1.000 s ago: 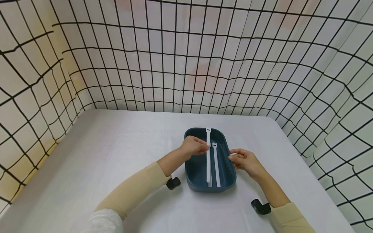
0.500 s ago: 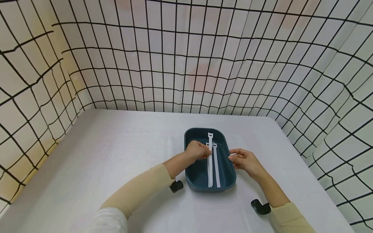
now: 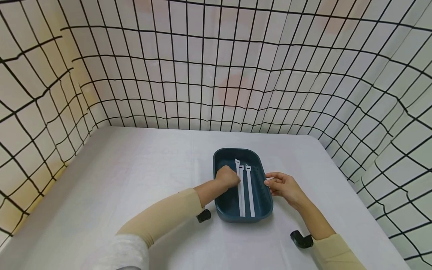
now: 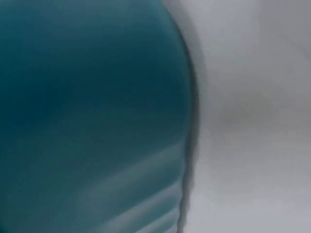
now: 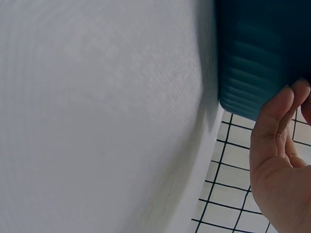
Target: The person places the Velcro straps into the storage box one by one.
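A dark teal tray (image 3: 221, 204) stands on the white table with three white slotted-end cable straps inside, lying lengthwise. My left hand (image 3: 227, 177) is over the tray's left half, fingers curled at the leftmost strap (image 3: 237, 163), which slants slightly. Beside it lie the middle strap (image 3: 241, 195) and the right strap (image 3: 250, 191), close to parallel. My right hand (image 3: 283, 187) is at the tray's right side, fingertips and thumb touching its outer wall. In the right wrist view the right hand (image 5: 277, 160) is against the ribbed tray wall (image 5: 250, 77). The left fingertips are hidden in the head view.
A black net (image 3: 216, 75) surrounds the back and sides of the white-covered table (image 3: 152, 161). Black wrist-camera mounts (image 3: 301, 240) hang beside both forearms. The left wrist view shows only the tray's outer wall (image 4: 97, 121) and tabletop.
The left hand has lowered the held strap into the tray and shifted it left, beside the middle strap, which now shows fully. The right hand and the tray stay in place.
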Action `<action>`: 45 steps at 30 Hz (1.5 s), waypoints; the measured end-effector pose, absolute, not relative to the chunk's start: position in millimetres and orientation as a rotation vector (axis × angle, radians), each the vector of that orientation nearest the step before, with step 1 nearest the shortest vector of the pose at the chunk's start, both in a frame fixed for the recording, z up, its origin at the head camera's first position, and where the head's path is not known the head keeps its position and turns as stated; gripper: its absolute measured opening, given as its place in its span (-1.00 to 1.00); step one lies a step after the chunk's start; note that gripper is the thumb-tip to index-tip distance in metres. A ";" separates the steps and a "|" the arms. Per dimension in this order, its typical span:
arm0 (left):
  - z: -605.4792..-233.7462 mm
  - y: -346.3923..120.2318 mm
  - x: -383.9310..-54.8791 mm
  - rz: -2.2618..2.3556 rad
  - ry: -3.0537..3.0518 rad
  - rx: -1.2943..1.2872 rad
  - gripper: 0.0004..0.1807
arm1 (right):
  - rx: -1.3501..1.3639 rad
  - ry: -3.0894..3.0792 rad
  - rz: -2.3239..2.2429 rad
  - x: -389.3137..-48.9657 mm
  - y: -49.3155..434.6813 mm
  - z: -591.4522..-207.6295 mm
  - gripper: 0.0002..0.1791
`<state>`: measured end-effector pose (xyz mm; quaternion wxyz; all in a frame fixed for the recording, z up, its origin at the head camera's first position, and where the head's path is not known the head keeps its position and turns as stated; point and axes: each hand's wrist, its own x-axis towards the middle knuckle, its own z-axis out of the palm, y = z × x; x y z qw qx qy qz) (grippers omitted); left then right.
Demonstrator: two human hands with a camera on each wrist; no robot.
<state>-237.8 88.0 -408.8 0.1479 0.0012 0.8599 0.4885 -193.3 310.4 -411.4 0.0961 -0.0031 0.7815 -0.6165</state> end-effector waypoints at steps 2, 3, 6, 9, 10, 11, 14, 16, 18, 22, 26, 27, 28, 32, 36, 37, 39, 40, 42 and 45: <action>-409.6 88.3 -237.1 1.356 2.506 0.010 -0.55 | -0.005 2.314 -1.828 -193.4 309.8 -411.0 -0.50; -409.9 88.5 -236.9 1.330 2.520 0.013 -0.54 | -0.004 2.314 -1.826 -193.5 309.6 -410.9 -0.49; -410.8 88.9 -236.6 1.263 2.552 0.016 -0.56 | 0.003 2.315 -1.825 -193.8 308.9 -410.5 -0.50; -410.0 88.9 -236.7 1.237 2.557 -0.006 -0.64 | 0.006 2.316 -1.820 -194.4 308.9 -410.7 -0.49; -409.6 88.7 -236.8 1.230 2.558 -0.016 -0.67 | 0.006 2.318 -1.816 -194.7 309.0 -410.8 -0.49; -409.3 88.6 -236.9 1.225 2.560 -0.021 -0.69 | 0.006 2.318 -1.814 -194.9 309.1 -410.9 -0.49; -409.0 88.4 -236.9 1.203 2.562 -0.031 -0.72 | 0.006 2.320 -1.805 -195.4 309.2 -411.3 -0.48; -409.3 88.6 -236.9 1.182 2.567 -0.031 -0.72 | 0.005 2.321 -1.802 -195.5 309.3 -411.4 -0.48; -410.0 89.1 -236.9 1.159 2.576 -0.030 -0.72 | 0.002 2.322 -1.801 -195.6 309.3 -411.6 -0.48; -409.8 89.9 -236.0 1.100 2.606 -0.017 -0.75 | -0.004 2.324 -1.800 -195.3 309.4 -411.4 -0.48; -409.1 91.3 -235.4 1.056 2.616 -0.007 -0.81 | -0.007 2.327 -1.804 -194.5 309.3 -410.6 -0.49; -409.1 91.7 -235.4 1.048 2.621 -0.005 -0.83 | -0.008 2.328 -1.806 -194.3 309.4 -410.4 -0.49; -409.0 92.0 -235.3 1.041 2.624 -0.003 -0.85 | -0.009 2.328 -1.808 -194.2 309.4 -410.3 -0.49; -409.5 93.4 -235.2 1.003 2.661 0.013 -0.83 | -0.010 2.322 -1.813 -193.9 309.8 -410.1 -0.49; -409.4 94.3 -234.6 0.973 2.688 0.020 -0.76 | -0.012 2.314 -1.819 -193.7 310.3 -410.2 -0.48; -409.1 94.3 -234.2 0.964 2.693 0.022 -0.76 | -0.013 2.314 -1.817 -193.7 310.4 -410.2 -0.48; -407.7 94.3 -233.4 0.954 2.697 0.020 -0.76 | -0.014 2.312 -1.819 -193.7 310.3 -410.1 -0.48; -407.0 94.3 -233.1 0.949 2.698 0.019 -0.76 | -0.014 2.313 -1.819 -193.7 310.4 -410.2 -0.48; -406.0 94.2 -232.6 0.946 2.697 0.016 -0.76 | -0.013 2.311 -1.818 -193.9 310.5 -410.6 -0.48; -406.0 94.1 -232.0 0.958 2.687 0.003 -0.75 | -0.011 2.308 -1.819 -194.2 310.7 -411.8 -0.48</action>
